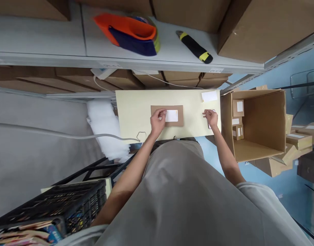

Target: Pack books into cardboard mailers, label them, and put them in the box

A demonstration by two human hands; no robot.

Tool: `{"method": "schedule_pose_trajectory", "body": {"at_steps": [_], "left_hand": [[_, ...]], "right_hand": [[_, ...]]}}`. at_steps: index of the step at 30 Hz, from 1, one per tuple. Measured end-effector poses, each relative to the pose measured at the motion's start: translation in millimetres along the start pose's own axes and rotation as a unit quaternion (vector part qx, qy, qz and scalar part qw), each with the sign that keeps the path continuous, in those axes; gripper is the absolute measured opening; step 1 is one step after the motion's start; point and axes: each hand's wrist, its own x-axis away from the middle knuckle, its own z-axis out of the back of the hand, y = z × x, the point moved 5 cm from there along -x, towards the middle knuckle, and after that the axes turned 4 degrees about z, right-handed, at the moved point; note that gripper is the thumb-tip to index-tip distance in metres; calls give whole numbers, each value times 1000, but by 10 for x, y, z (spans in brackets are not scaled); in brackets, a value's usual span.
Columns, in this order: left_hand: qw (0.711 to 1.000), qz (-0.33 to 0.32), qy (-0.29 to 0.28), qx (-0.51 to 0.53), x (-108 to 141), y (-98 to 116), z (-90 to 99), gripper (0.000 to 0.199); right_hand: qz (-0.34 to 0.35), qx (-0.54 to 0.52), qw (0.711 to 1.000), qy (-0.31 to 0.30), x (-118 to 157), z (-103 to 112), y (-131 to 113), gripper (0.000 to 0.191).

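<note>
A flat brown cardboard parcel [167, 124] lies on the pale yellow worktable in front of me. On its top is a white label [171, 116]. My left hand [158, 120] rests over the parcel's left part, thumb and fingers pinched at the label's left edge. Farther right, my right hand [211, 118] is closed, its fingertips pressed together and pointing left; whatever may be between them is too small to make out. Partly hidden beneath that hand lies a thin, dark-edged flat object [209, 127], maybe a phone. Behind it sits a white paper slip [209, 96].
Right of the worktable [136, 102] stands a big open carton [264, 126] holding several small labelled boxes. A shelf above carries an orange and blue tape dispenser [131, 34] and a utility knife [195, 47]. White wrap [103, 126], a grey cable [70, 135] and a black crate [82, 201] are left.
</note>
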Motion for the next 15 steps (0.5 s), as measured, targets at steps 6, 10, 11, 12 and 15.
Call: {"method": "schedule_pose_trajectory", "body": {"at_steps": [6, 10, 11, 12, 15], "left_hand": [[996, -28, -77, -27, -204, 476, -1254, 18], [993, 1, -106, -46, -414, 466, -1910, 24], [992, 19, -114, -54, -472, 427, -2049, 24], [990, 36, -121, -60, -531, 382, -2176, 23], [982, 113, -138, -64, -696, 203, -2503, 16]], "right_hand": [[23, 76, 995, 64, -792, 536, 107, 25], [11, 96, 992, 85, -1136, 674, 305, 28], [7, 93, 992, 88, -1207, 678, 357, 30], [2, 90, 992, 86, -1275, 671, 407, 32], [-28, 92, 993, 65, -1463, 603, 535, 35]]}}
